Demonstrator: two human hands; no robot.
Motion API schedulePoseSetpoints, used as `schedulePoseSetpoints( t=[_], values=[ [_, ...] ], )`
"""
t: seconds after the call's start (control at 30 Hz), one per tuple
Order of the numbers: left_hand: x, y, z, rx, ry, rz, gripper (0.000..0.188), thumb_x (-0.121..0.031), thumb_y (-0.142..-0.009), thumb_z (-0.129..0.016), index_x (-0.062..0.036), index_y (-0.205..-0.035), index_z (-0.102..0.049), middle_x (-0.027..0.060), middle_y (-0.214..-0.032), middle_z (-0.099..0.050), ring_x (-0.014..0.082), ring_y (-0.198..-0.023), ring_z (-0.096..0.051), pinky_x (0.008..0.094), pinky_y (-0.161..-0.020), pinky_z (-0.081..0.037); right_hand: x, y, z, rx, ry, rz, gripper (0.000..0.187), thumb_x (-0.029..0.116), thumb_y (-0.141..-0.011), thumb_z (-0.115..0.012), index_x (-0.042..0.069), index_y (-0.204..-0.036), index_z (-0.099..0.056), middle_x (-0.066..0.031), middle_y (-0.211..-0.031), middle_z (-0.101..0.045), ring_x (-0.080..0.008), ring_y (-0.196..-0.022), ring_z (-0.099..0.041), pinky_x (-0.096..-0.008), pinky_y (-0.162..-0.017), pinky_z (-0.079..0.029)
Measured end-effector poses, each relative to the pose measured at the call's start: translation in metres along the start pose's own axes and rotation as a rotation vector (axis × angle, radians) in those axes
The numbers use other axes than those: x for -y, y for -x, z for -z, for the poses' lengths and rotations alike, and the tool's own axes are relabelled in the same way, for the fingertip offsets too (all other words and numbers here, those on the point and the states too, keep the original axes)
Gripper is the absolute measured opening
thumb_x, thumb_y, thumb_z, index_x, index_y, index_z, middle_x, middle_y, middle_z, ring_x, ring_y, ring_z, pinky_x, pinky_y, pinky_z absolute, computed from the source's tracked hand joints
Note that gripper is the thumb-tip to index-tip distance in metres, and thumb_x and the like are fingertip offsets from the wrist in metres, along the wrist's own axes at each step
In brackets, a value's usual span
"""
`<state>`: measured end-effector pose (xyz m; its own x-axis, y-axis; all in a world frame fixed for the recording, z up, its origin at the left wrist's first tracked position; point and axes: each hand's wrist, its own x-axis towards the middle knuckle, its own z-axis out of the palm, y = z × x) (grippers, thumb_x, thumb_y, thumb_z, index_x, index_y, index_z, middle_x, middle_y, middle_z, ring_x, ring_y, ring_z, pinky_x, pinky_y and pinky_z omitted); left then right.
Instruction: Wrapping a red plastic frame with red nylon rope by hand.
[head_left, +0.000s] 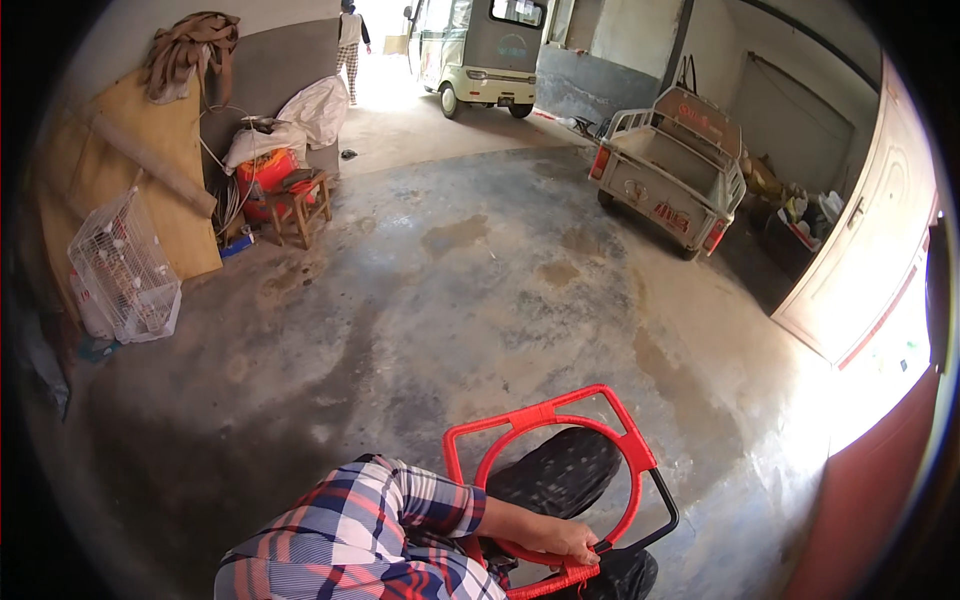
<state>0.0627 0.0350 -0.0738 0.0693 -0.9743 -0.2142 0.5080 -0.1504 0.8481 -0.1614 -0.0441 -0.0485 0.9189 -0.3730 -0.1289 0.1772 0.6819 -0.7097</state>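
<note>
A squarish frame with a round ring inside it rests over my dark-trousered legs, which show through the ring. Most of it is bright red, perhaps a wrapped covering, while a bare black bar forms its right corner. My left hand, coming out of a plaid sleeve, is closed on the near side of the frame, where red meets black. Whatever lies under those fingers is hidden. My right hand does not show.
A wire cage and a wooden stool stand at the left on the concrete floor. A small cargo bed is parked at the right, near a pale door. Beyond are an enclosed three-wheeler and a person.
</note>
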Motion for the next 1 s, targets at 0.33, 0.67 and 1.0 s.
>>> schedulePoseSetpoints(
  t=[0.33, 0.67, 1.0],
  values=[
    [-0.01, 0.01, -0.015, 0.036, -0.313, 0.005, 0.042, -0.04, -0.093, -0.061, -0.0029, -0.074, -0.063, 0.0014, -0.064, -0.061, 0.013, -0.057, -0.058, 0.0304, -0.053, -0.046, 0.01, 0.007, -0.005, 0.126, -0.136, -0.042, 0.033, 0.025, -0.084, -0.058, 0.008, -0.112, -0.053, -0.0089, -0.093, -0.055, -0.0242, -0.08, -0.047, -0.0405, -0.079, -0.043],
    [0.004, 0.003, -0.016, -0.016, -0.365, 0.032, 0.039, -0.035, -0.091, -0.064, 0.0015, -0.076, -0.063, 0.0085, -0.065, -0.062, 0.0199, -0.056, -0.063, 0.0332, -0.053, -0.049, 0.011, 0.0, -0.012, 0.087, -0.161, -0.049, 0.034, 0.026, -0.084, -0.059, 0.008, -0.113, -0.053, -0.0088, -0.093, -0.055, -0.0241, -0.08, -0.047, -0.0405, -0.078, -0.043],
    [0.008, 0.004, -0.017, -0.036, -0.352, 0.038, 0.039, -0.035, -0.09, -0.064, 0.0019, -0.076, -0.063, 0.0082, -0.065, -0.063, 0.0193, -0.056, -0.063, 0.0327, -0.052, -0.05, 0.007, 0.004, -0.01, 0.11, -0.203, -0.047, 0.036, 0.027, -0.084, -0.059, 0.008, -0.114, -0.053, -0.0086, -0.093, -0.055, -0.0241, -0.08, -0.047, -0.0405, -0.078, -0.043]
  ],
)
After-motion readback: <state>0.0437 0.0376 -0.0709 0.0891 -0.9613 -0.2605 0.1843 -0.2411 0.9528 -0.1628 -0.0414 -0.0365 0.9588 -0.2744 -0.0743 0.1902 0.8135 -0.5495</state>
